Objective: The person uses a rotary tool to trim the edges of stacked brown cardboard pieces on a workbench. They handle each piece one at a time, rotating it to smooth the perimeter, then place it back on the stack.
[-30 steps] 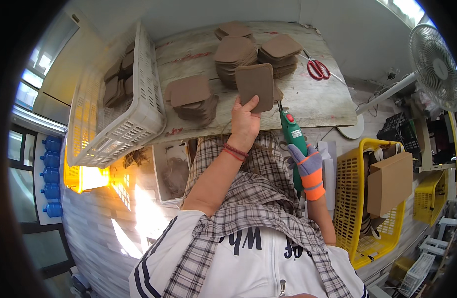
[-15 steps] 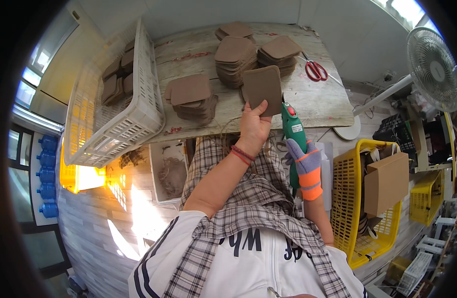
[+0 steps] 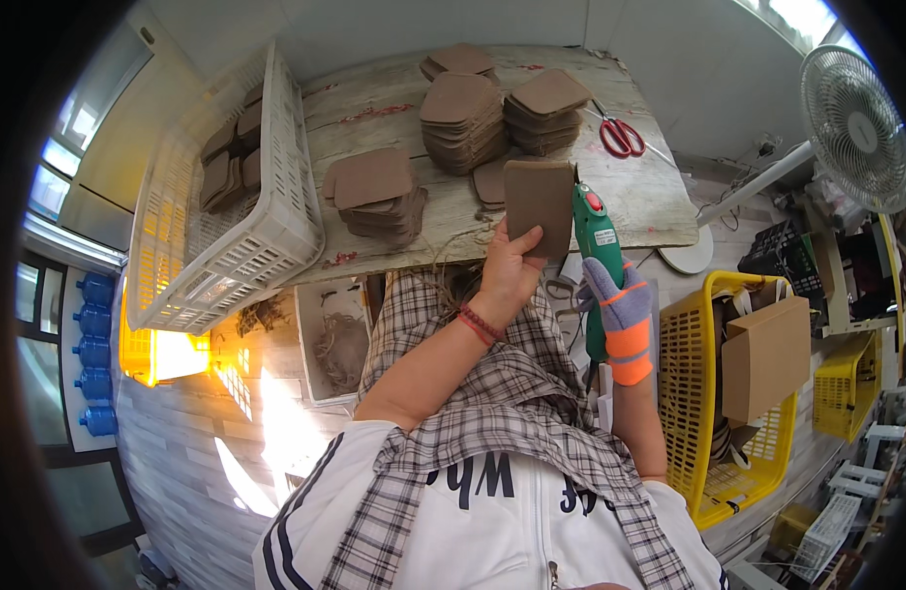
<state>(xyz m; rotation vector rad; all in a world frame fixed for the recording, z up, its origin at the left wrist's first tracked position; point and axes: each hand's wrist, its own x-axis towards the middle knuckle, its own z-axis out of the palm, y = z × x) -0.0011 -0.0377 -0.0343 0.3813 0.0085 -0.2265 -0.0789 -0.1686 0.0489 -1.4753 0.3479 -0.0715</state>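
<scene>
My left hand (image 3: 513, 270) pinches a brown flat pad (image 3: 539, 208) with rounded corners, thumb on its face, above the table's front edge. My right hand (image 3: 618, 313), in a grey and orange glove, is wrapped round a green hand-held power tool (image 3: 599, 234) with a red switch. The tool's thin tip is at the pad's right edge; whether they touch I cannot tell. Behind the held pad, another brown pad (image 3: 487, 183) lies partly hidden. Several stacks of similar pads stand on the table, among them a tall stack (image 3: 463, 118) and a left stack (image 3: 376, 192).
Red-handled scissors (image 3: 622, 139) lie at the table's right. A white plastic crate (image 3: 288, 211) holding brown pads leans at the left. Below stands a white bin (image 3: 337, 346) with scraps. A yellow basket (image 3: 691, 413) and a white fan (image 3: 856, 133) are at the right.
The held pad has come nearer to me and turned, so it looks narrower and more upright. The green tool has shifted right and slightly away. A pad lying behind shows more.
</scene>
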